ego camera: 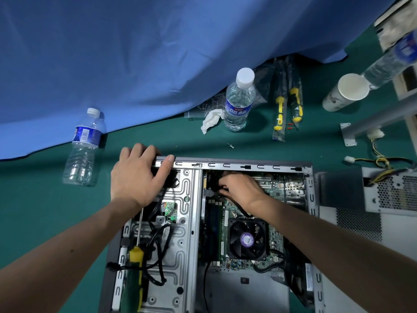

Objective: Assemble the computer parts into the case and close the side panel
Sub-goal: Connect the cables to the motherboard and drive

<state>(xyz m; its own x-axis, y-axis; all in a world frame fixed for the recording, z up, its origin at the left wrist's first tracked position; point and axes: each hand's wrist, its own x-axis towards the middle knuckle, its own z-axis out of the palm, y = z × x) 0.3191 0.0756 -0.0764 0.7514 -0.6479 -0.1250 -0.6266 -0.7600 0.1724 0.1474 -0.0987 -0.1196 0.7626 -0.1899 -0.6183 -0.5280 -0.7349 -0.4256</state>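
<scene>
Currently bracing open grey metal computer case (248, 164) with left hand (135, 177) clamped on top rail; right hand (239, 188) pinching black cable connector (222, 192), seating it on green motherboard (274, 195).

Green mat (248, 141), blue cloth (112, 53), yellow/green screwdriver (135, 256), silver case (191, 222).

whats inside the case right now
A motherboard with a fan, black cables and a screwdriver. The right hand covers what its fingers work on.

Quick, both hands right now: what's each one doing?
Left hand: grip curled over the far edge of the computer case, holding it.
Right hand: fingers pinch a black cable over the motherboard.
</scene>
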